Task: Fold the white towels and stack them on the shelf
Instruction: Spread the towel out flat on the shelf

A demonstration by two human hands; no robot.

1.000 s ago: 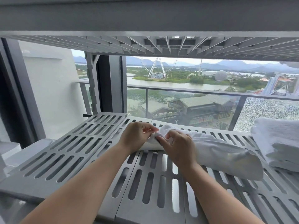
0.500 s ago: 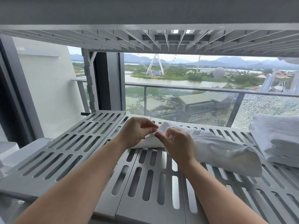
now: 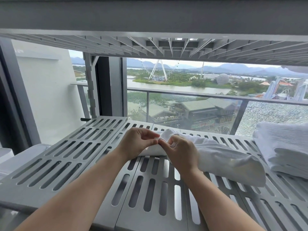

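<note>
A white towel (image 3: 223, 157) lies loosely bunched across the grey slatted shelf (image 3: 70, 157), running from the middle toward the right. My left hand (image 3: 135, 144) and my right hand (image 3: 180, 150) meet at its left end, both pinching the towel's corner between thumb and fingers. A stack of folded white towels (image 3: 283, 147) sits on the same shelf at the right edge, close to the loose towel's far end.
Another slatted shelf (image 3: 150, 19) hangs close overhead. Behind the shelf stand a window frame post (image 3: 90, 87) and a glass balcony railing (image 3: 183, 92). The left half of the shelf carries nothing.
Both hands have shifted slightly on the towel's left corner, the fingertips drawing closer together. The towel body and the folded stack have stayed put.
</note>
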